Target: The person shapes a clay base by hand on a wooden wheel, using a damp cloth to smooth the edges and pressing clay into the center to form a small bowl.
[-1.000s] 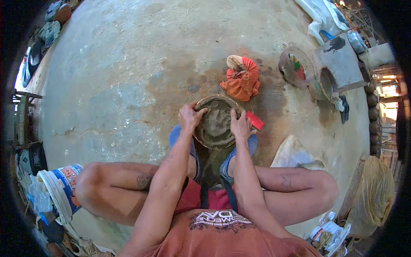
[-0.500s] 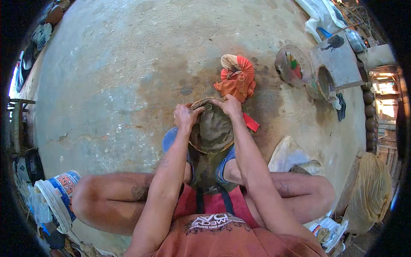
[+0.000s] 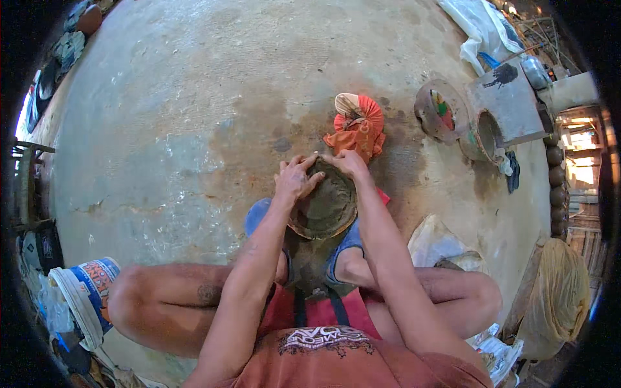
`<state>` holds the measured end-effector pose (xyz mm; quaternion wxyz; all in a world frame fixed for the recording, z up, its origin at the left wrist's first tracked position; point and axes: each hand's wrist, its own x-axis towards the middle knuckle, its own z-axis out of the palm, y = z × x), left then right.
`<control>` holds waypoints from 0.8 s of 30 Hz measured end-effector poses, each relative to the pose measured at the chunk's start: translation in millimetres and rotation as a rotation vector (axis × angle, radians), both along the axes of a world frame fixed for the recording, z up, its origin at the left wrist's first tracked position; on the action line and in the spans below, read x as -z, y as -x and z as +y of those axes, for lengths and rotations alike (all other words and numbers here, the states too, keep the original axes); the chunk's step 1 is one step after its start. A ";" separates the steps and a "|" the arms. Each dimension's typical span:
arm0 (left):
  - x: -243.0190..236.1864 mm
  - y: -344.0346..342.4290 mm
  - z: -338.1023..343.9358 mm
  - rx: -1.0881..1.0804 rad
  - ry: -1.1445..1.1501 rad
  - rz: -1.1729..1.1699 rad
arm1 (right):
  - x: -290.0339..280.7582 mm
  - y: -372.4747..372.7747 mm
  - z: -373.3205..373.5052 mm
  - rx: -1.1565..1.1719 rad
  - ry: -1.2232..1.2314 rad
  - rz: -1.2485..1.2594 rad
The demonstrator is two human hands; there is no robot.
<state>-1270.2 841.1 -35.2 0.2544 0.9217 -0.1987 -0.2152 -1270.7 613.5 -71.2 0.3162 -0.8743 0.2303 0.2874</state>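
Observation:
A round bowl lined with wet grey clay (image 3: 323,205) sits between my feet, with a rough, lighter rim. My left hand (image 3: 297,179) holds its far left edge, fingers bent over the rim and thumb reaching inside above the clay. At the far right edge, my right hand (image 3: 348,164) pinches the rim, its fingertips close to those of my left hand. The bowl's underside is hidden. Just beyond my right hand lies a bunched orange-red cloth (image 3: 358,129) with a pale patch.
Blue sandals (image 3: 348,249) are on my feet. A white bucket (image 3: 84,294) lies tipped by my left knee. Off to the right stand a clay ring (image 3: 442,111), a round pot (image 3: 486,137) and a grey slab (image 3: 511,107). A pale sack (image 3: 443,246) lies near my right knee.
The bowl has shifted slightly nearer to me. My left hand has moved right along the rim, closer to my right hand, with its fingers now more bent over the edge.

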 end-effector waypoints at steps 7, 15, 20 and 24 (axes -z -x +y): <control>-13.7 -0.8 10.7 0.257 -0.147 -0.135 | 4.4 39.4 13.5 0.035 0.128 -0.465; -16.2 -4.1 5.9 0.252 -0.155 -0.029 | -4.0 42.1 -4.6 0.109 -0.093 -0.048; -26.1 -6.0 0.4 0.343 -0.232 -0.038 | 0.2 63.8 30.9 0.146 0.258 -0.378; -34.1 -11.5 0.8 0.361 -0.230 -0.024 | -15.7 43.1 -7.7 0.151 0.029 -0.242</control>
